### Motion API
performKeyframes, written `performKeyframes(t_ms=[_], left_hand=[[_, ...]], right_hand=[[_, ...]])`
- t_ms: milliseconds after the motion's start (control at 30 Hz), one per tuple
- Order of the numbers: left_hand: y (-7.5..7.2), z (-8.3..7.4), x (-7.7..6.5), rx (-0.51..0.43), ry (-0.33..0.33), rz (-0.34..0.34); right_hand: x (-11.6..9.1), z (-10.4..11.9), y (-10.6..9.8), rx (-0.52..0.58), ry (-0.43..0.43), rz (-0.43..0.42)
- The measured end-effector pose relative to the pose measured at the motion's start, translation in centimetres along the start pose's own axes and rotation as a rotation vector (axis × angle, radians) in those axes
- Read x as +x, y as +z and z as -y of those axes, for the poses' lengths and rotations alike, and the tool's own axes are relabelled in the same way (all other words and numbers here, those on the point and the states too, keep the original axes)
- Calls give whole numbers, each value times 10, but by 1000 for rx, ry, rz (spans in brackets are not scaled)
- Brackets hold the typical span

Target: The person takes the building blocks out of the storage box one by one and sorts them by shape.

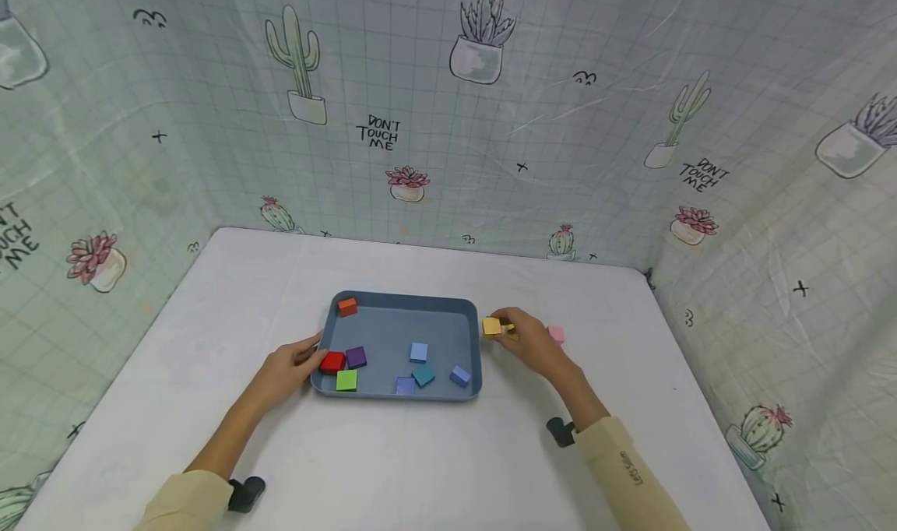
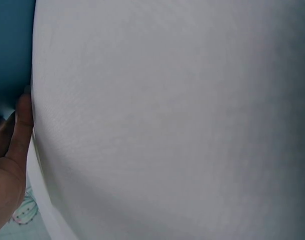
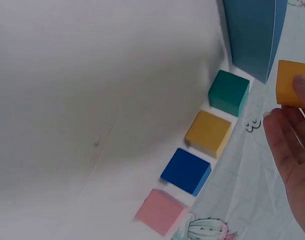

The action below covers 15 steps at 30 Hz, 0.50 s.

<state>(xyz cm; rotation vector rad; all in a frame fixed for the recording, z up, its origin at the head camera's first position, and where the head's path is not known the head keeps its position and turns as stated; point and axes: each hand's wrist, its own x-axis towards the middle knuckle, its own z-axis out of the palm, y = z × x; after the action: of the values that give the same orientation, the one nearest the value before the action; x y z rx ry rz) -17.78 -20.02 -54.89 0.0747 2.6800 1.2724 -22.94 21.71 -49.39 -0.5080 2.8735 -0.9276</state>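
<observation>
My left hand [image 1: 286,371] holds the left rim of a blue-grey tray [image 1: 392,303], thumb at the rim beside a red block [image 1: 332,362]. In the left wrist view, fingers [image 2: 21,125] lie along the tray's outer wall. Just right of the tray, my right hand [image 1: 527,344] pinches a yellow block [image 1: 491,326] between thumb and fingers, raised above the table in the right wrist view. Near that hand, a teal-green block [image 3: 227,93], a second yellow block [image 3: 208,131], a dark blue block [image 3: 186,171] and a pink block [image 3: 161,211] form a row on the table.
Inside the tray lie an orange block [image 1: 347,307], a purple block [image 1: 356,356], a lime green block [image 1: 346,381], a teal block [image 1: 423,374] and several light blue blocks [image 1: 419,352]. A white table [image 1: 448,461] is surrounded by cactus-print cloth [image 1: 448,142] at the back and sides.
</observation>
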Motion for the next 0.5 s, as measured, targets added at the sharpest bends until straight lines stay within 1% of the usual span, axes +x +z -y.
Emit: performKeyframes(t_ms=[200, 500], left_hand=[[0, 0, 0, 5, -3, -3], [0, -2, 0, 12, 3, 0]], right_hand=[[-5, -13, -8, -48, 13, -27], [-12, -33, -18, -18, 1, -55]])
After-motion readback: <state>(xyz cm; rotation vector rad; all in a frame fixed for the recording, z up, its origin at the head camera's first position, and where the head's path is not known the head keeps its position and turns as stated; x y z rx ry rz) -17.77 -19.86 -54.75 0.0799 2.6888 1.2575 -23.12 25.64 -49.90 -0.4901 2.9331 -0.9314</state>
